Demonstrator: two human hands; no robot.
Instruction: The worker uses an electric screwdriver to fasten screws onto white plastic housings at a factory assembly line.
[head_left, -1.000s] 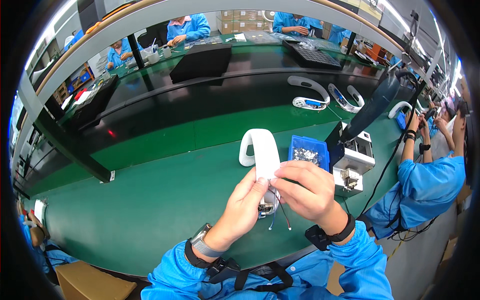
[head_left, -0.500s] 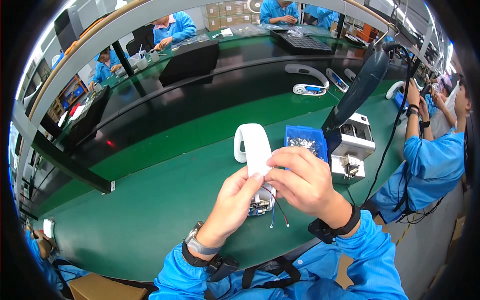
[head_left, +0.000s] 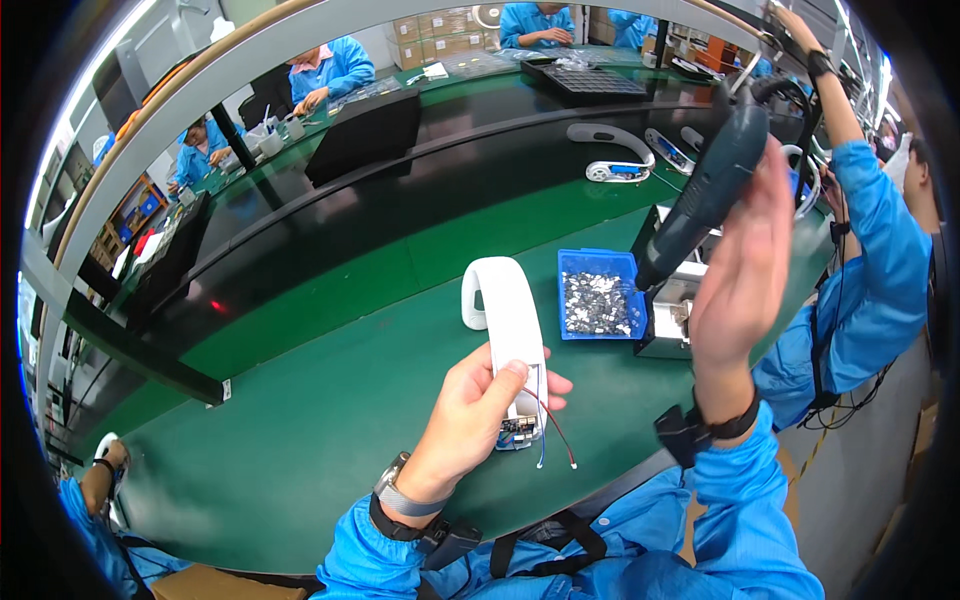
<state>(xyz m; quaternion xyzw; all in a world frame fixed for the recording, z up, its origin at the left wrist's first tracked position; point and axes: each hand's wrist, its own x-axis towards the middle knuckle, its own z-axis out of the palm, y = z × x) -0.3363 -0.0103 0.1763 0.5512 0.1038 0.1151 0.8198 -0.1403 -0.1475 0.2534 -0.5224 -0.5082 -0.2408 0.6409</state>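
Observation:
My left hand [head_left: 470,405] grips a white curved neckband housing [head_left: 515,315], thumb on top and fingertips showing past its right edge. At its near end the housing is uncovered: a small circuit board [head_left: 518,432] shows there, and thin red and blue wires [head_left: 556,425] hang out. My right hand [head_left: 745,270] is raised beside a dark electric screwdriver [head_left: 712,180] that hangs tip down. Its fingers are stretched along the tool's right side, slightly blurred; whether they touch it is unclear. Below the tool's tip stands a blue bin [head_left: 598,295] of small metal parts.
A metal device [head_left: 672,320] stands right of the bin, partly behind my right hand. Opened white housings [head_left: 618,172] lie beyond on the green bench [head_left: 300,440]. A co-worker [head_left: 865,260] sits close at the right. A metal frame post [head_left: 140,340] rises at the left.
My right hand has left the white housing and moved up and right to the screwdriver. The screwdriver has tilted and shifted slightly. My left hand still holds the housing. The co-worker at right has raised an arm.

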